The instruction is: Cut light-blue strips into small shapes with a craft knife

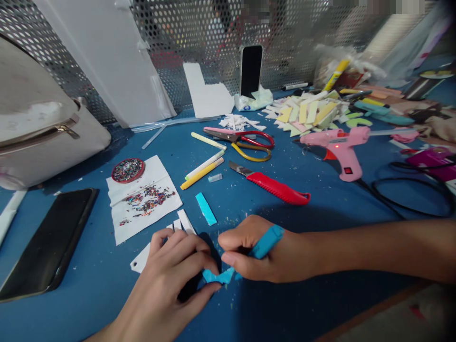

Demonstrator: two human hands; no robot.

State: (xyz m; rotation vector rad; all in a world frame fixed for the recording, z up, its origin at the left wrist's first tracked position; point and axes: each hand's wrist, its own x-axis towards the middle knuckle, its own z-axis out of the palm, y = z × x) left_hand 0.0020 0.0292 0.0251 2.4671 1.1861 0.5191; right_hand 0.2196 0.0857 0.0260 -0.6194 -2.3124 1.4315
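Both hands meet low centre on the tabletop (302, 304).

- Blue piece (218, 276): small and jagged. It lies flat in the gap between your 2 hands, long axis roughly left to right.
- Left hand (178, 268): grip narrow, fingertips and thumb pinching the piece's left end. It also covers part of the white strips (185, 221).
- Right hand (260, 256): grip closed round a blue tool (269, 240). The tool slants from upper right down toward the piece's right end, and its tip is hidden behind your thumb.
- Both hands touch the piece, and the right is the one bearing the tool.
- Surface: blue, flat, flecked with scraps.
- Room: cyan strip (205, 209) and red knife (278, 188) lie beyond your hands, apart from them. Phone (50, 242) is well left.
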